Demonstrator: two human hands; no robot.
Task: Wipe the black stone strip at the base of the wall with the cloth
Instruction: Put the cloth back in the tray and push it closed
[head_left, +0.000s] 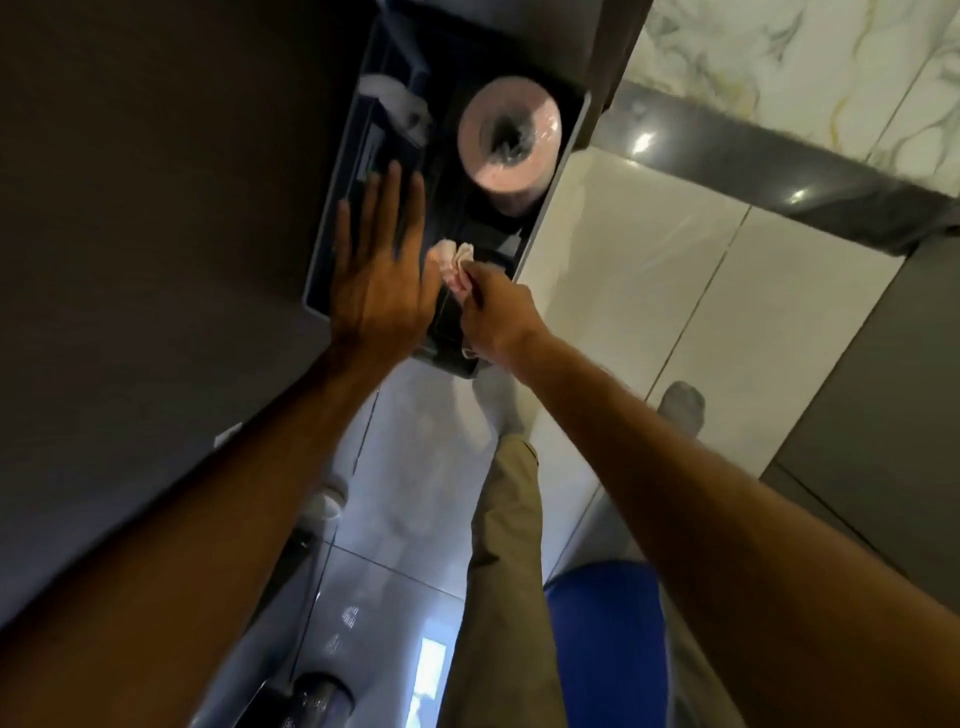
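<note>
A dark brown panel (130, 208) is filling the space to the left of both hands, too dim and featureless to make out more than a flat surface. The left hand (382, 270) is lying flat with fingers spread wide and straight, holding nothing, its fingertips reaching onto a dark recessed holder (337, 208) with a pale frame. Inside that recess, above the hands, a pink paper roll (511, 132) is showing its end face, and a whitish crumpled shape further left is too blurred to identify. Just right of the left hand, the right hand (493, 317) is pinching a small pale pink cloth (457, 260) between its fingertips; the fingers are curled narrow around it and hiding most of the fabric, so only a wrinkled tuft is sticking out, against the lower part of the recess. Both forearms are stretching up from the bottom edge, cut off by the frame. Up and to the right of the right hand, well apart from the cloth, the black stone strip (779, 171) is running diagonally, glossy with bright light spots, between cream tiles (649, 260) and veined marble (779, 62).
</note>
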